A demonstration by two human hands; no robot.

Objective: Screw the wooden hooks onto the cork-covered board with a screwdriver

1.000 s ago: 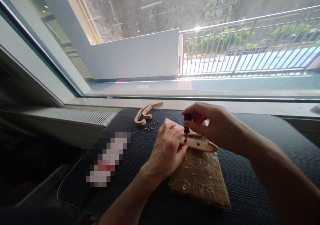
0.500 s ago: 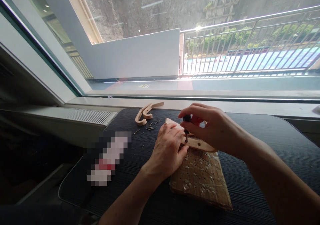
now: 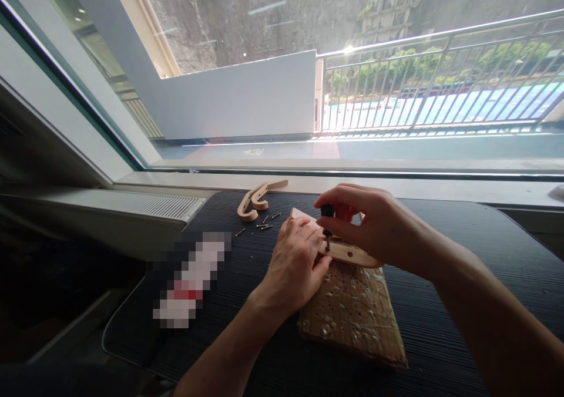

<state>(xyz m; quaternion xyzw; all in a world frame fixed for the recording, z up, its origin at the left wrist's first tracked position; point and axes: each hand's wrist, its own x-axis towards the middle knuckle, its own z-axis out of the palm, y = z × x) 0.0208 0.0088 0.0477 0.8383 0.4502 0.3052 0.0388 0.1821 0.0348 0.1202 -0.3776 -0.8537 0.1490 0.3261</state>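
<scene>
My right hand pinches the dark handle of a short screwdriver between thumb and fingers. The screwdriver stands nearly upright, its tip down at a hole in a pale wooden hook; whether a screw sits under the tip is too small to tell. My left hand is closed over the hook's left part and presses it against a worn brown board full of small holes. Part of the hook is hidden beneath my left fingers. Another round hole shows on the hook, right of the screwdriver.
Two more wooden hooks lie at the back left of the black table. Several loose screws are scattered before them. A blurred-out pale and red item lies at the left. Behind the table runs a window sill.
The right fingers around the screwdriver handle have shifted slightly. The left hand, hook and board stay in place.
</scene>
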